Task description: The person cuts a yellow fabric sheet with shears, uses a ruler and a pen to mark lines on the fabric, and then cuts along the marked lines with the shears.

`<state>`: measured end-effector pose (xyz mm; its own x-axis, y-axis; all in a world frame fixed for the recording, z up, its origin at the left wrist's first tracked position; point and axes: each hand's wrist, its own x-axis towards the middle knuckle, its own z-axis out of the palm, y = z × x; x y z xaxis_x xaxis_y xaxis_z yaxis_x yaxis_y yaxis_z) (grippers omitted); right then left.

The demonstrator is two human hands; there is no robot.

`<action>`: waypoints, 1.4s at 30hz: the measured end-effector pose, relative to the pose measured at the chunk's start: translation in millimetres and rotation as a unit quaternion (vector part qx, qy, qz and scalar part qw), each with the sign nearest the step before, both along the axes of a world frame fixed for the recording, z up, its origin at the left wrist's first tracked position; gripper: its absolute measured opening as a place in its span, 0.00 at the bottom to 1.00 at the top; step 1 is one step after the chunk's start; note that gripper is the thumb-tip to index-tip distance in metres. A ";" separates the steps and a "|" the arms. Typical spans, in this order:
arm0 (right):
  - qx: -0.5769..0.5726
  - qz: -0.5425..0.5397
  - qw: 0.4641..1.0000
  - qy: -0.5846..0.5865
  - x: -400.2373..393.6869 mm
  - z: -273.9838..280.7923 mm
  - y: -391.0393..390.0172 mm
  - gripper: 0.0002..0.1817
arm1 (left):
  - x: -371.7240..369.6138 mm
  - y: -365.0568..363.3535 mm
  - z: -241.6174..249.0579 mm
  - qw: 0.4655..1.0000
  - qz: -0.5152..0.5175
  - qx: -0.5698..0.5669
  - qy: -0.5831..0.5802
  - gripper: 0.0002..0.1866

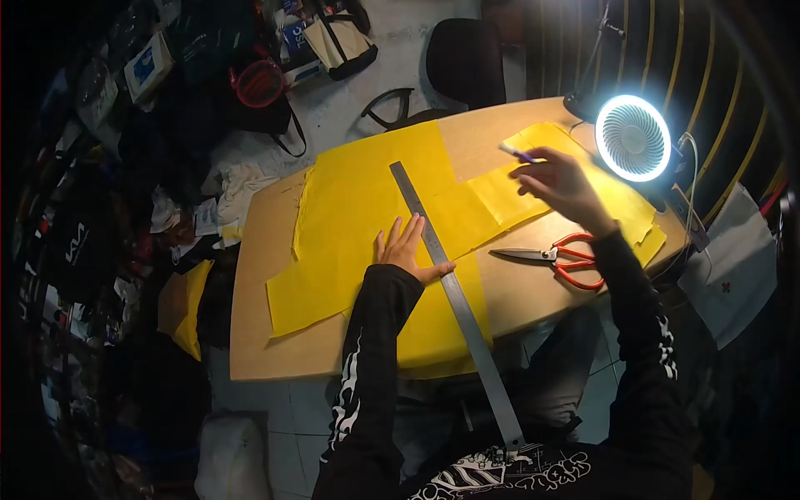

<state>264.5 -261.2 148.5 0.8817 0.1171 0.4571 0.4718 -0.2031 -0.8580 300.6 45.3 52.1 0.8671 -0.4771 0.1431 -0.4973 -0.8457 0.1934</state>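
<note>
I read this as line-up: left hand (404,250) splayed open on the ruler (463,312) across the yellow sheet (358,200), right hand (560,185) pinching a raised pen (520,154); marking needs the ruler steady.

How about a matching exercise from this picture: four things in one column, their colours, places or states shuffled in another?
1. ruler
2. scissors
3. pen
4. round light

A. glowing white
B. held in the right hand
C. under the left hand
D. red-handled

Pairs: 1-C, 2-D, 3-B, 4-A.
</note>
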 end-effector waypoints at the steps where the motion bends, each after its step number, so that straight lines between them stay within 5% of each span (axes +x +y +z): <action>1: -0.031 -0.021 0.999 0.002 11.8 -2.0 15.5 0.15 | -0.5 0.0 1.4 1.000 -0.001 -0.004 0.000 0.60; 3: -0.015 -0.071 0.997 0.035 30.9 -5.9 50.9 0.13 | -1.0 -0.7 3.6 1.000 -0.004 -0.011 0.001 0.60; 5: 0.142 0.017 0.986 0.080 65.4 -29.4 71.7 0.20 | -0.2 -1.4 1.5 1.000 0.003 -0.010 -0.001 0.60; 14: 0.297 0.067 0.933 0.193 127.3 -103.9 118.3 0.18 | 6.7 -1.7 -9.2 1.000 0.006 -0.010 -0.023 0.59; 27: -0.001 -0.029 0.999 0.042 131.0 -119.4 119.8 0.10 | 5.2 -4.7 -6.7 1.000 0.012 -0.022 -0.014 0.59; 42: -0.023 -0.025 0.999 0.005 130.8 -121.0 121.8 0.11 | 5.9 -3.4 -8.2 1.000 0.008 -0.025 -0.017 0.58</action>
